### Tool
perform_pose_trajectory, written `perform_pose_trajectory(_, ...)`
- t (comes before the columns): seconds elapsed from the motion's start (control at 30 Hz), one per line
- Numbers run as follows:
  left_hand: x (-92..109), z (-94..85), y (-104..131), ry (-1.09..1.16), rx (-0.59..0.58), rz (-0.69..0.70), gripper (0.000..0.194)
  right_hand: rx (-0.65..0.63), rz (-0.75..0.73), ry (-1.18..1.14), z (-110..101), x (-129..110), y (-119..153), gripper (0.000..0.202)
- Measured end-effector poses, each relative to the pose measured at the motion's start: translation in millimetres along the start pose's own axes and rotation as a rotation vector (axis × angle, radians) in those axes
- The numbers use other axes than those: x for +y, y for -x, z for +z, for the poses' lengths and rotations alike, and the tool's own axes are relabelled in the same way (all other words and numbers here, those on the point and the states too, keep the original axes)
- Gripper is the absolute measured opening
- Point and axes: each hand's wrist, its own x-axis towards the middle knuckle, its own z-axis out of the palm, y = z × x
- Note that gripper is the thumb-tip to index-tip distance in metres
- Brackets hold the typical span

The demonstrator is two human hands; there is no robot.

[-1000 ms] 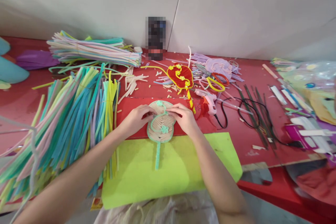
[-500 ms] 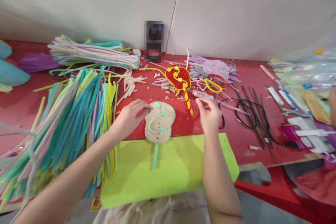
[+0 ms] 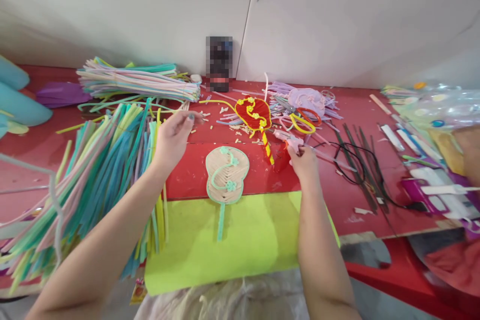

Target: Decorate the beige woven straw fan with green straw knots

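My right hand (image 3: 304,161) grips a pink glue gun (image 3: 291,142) by its handle, low over the red table. Raised beside the cream chenille-stem cuttings, my left hand (image 3: 175,135) has thumb and fingers drawn together; anything between them is too blurred to make out. Between my arms lies a cream fan of chenille stems (image 3: 225,200) with mint edging, mint flowers and a mint handle. Neither hand touches it. A red and yellow chenille fan (image 3: 255,116) lies behind it, left of the glue gun.
Bundled chenille stems (image 3: 108,185) fill the left side. Scissors (image 3: 303,122) lie near a lilac chenille piece (image 3: 307,100). A black cable (image 3: 350,160) loops at right beside dark strips. A lime-green sheet (image 3: 225,265) covers the front edge. A phone-like blurred object (image 3: 219,62) leans on the wall.
My left hand has lifted off the cream fan and moved up and left. My right hand, empty-looking before, has taken hold of the glue gun.
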Motion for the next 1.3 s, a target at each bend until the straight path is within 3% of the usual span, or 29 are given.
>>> perform_pose_trajectory(0.2,2,7.3,19,-0.315,-0.349,0.183,0.029,0.069,0.022,0.115,8,-2,1,0.031)
perform_pose_trajectory(0.4,-11,16.8,41,-0.536,-0.657,0.326,0.041,0.160,0.035,0.081,11,0,1,0.025)
perform_pose_trajectory(0.5,-17,18.3,50,-0.660,-0.755,0.415,0.047,0.197,0.049,0.060,7,0,2,0.024)
perform_pose_trajectory(0.73,-26,18.7,56,-0.722,-0.793,0.473,0.050,0.248,0.037,-0.103,-10,-8,9,0.030)
perform_pose_trajectory(0.93,-34,23.4,57,-0.693,-0.846,0.474,0.051,0.255,-0.004,-0.193,-22,-21,33,0.035)
perform_pose_trajectory(1.3,-38,24.0,54,-0.607,-0.855,0.438,0.048,0.065,0.037,-0.147,-32,-44,87,0.046)
